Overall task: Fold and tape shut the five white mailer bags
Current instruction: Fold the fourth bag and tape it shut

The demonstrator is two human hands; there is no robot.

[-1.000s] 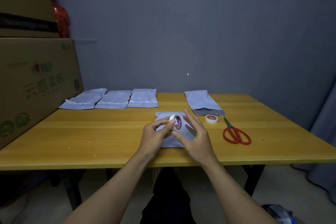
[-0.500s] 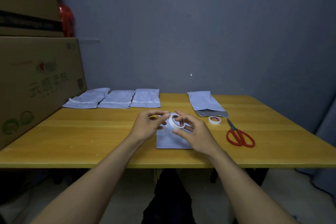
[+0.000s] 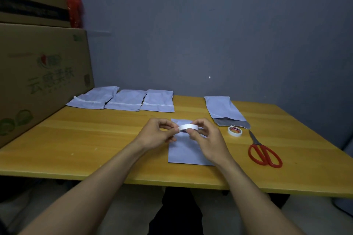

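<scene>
A white tape roll (image 3: 188, 126) is held edge-on above the table between my left hand (image 3: 156, 132) and my right hand (image 3: 207, 137); both pinch it with fingertips. Under them lies a folded white mailer bag (image 3: 186, 153), partly hidden by my hands. Three folded, taped bags (image 3: 91, 98) (image 3: 125, 100) (image 3: 158, 101) lie in a row at the back left. An unfolded bag (image 3: 222, 108) with its grey open flap lies at the back right.
A second small tape roll (image 3: 235, 131) lies flat right of my hands, with red-handled scissors (image 3: 264, 153) beside it. Large cardboard boxes (image 3: 38, 74) stand along the wooden table's (image 3: 76, 139) left side. A grey wall closes the back.
The tape roll has turned from showing its hole to edge-on. My hands have drawn slightly nearer and both now pinch the roll from either side.
</scene>
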